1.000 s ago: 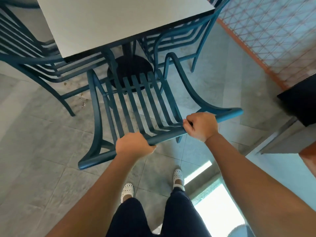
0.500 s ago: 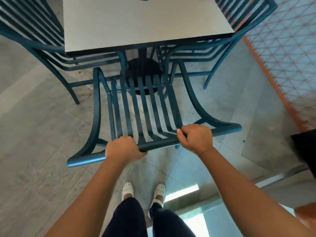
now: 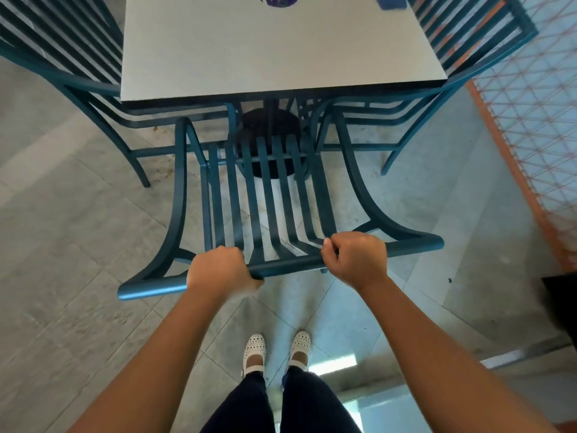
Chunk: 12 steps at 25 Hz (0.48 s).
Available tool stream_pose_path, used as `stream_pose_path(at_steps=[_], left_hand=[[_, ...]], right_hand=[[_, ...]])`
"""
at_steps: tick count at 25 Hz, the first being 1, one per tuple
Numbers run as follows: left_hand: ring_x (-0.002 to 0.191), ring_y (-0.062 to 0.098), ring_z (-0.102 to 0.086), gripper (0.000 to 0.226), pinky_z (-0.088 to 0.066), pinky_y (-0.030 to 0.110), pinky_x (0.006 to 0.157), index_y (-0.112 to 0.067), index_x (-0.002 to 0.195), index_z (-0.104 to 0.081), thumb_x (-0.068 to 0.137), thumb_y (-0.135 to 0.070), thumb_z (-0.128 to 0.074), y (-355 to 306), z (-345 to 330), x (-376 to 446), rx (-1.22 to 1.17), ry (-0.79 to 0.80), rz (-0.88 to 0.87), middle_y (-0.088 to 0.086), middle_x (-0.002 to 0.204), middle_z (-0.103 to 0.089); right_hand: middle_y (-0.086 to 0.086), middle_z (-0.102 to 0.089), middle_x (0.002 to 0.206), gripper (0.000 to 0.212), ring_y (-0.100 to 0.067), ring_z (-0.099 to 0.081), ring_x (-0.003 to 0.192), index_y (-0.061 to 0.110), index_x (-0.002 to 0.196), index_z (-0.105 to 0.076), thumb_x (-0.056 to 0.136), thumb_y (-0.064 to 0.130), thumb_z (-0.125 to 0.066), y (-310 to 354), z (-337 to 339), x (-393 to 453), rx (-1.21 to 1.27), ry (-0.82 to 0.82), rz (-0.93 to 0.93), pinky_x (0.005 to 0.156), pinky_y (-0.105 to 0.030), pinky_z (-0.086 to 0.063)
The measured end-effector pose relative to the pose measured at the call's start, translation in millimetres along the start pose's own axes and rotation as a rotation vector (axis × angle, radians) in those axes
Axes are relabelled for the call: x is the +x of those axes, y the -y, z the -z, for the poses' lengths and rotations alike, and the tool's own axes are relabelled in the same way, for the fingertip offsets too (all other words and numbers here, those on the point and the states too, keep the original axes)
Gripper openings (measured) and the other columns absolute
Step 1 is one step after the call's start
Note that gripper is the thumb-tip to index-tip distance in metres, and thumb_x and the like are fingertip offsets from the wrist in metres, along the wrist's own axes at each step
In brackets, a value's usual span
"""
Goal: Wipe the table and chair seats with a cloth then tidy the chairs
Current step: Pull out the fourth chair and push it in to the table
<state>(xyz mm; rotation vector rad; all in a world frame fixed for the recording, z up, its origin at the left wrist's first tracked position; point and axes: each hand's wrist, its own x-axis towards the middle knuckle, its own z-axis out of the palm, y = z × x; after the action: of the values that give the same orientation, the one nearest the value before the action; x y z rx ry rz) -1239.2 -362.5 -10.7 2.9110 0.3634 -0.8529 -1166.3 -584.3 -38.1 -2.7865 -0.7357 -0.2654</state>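
A teal slatted metal chair (image 3: 265, 195) stands in front of me, its seat partly tucked under the near edge of the light square table (image 3: 274, 48). My left hand (image 3: 220, 270) grips the chair's top back rail left of centre. My right hand (image 3: 354, 259) grips the same rail right of centre, fingers curled over it. A folded blue cloth (image 3: 390, 1) lies at the table's far right edge, mostly cut off by the frame.
Two more teal chairs flank the table, the left chair (image 3: 59, 60) and the right chair (image 3: 468, 42). The table's black round base (image 3: 270, 126) shows through the slats. An orange lattice fence (image 3: 530, 114) runs along the right. My white shoes (image 3: 276, 350) stand on grey floor tiles.
The chair has swung straight to face the table and slid forward under its edge, with both hands staying on the back rail. My view has shifted to centre on the table.
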Motion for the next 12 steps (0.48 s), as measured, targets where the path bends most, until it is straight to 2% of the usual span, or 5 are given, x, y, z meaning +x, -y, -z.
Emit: stream_pose_path(at_steps=[3,7,10,12], left_hand=[[0.058,0.008,-0.059,0.033,-0.051,0.020,0.050,-0.022,0.078,-0.057,0.076,-0.055,-0.058,1.4,3.3,7.1,-0.012,0.024,0.008,-0.007,0.064,-0.059],[0.055,0.004,-0.056,0.029,-0.049,0.016,0.048,-0.026,0.095,-0.059,0.079,-0.051,-0.058,2.7,4.4,10.5,0.032,0.023,0.011,-0.008,0.065,-0.060],[0.051,0.003,-0.052,0.027,-0.041,0.014,0.043,-0.028,0.093,-0.062,0.079,-0.051,-0.057,1.8,6.9,12.2,0.039,0.030,0.018,-0.009,0.063,-0.058],[0.050,0.003,-0.053,0.026,-0.042,0.014,0.043,-0.029,0.095,-0.062,0.080,-0.050,-0.057,0.8,6.1,12.4,0.031,0.045,0.011,-0.009,0.063,-0.058]], right_hand=[[0.004,-0.043,0.039,0.042,-0.012,-0.030,0.035,0.015,0.046,-0.051,0.084,0.029,-0.043,-3.9,-4.6,7.1,0.056,-0.014,0.012,0.044,-0.011,-0.017],[0.003,-0.048,0.041,0.040,-0.013,-0.040,0.034,0.014,0.049,-0.057,0.084,0.028,-0.046,-6.4,-9.8,9.1,0.099,-0.027,0.050,0.040,-0.016,-0.037],[0.002,-0.051,0.043,0.042,-0.013,-0.043,0.036,0.013,0.052,-0.061,0.086,0.030,-0.043,-7.1,-8.7,10.0,0.106,-0.035,0.060,0.042,-0.017,-0.040],[0.002,-0.053,0.044,0.043,-0.012,-0.044,0.037,0.013,0.053,-0.062,0.087,0.031,-0.042,-6.9,-7.6,9.7,0.110,-0.033,0.061,0.044,-0.016,-0.041]])
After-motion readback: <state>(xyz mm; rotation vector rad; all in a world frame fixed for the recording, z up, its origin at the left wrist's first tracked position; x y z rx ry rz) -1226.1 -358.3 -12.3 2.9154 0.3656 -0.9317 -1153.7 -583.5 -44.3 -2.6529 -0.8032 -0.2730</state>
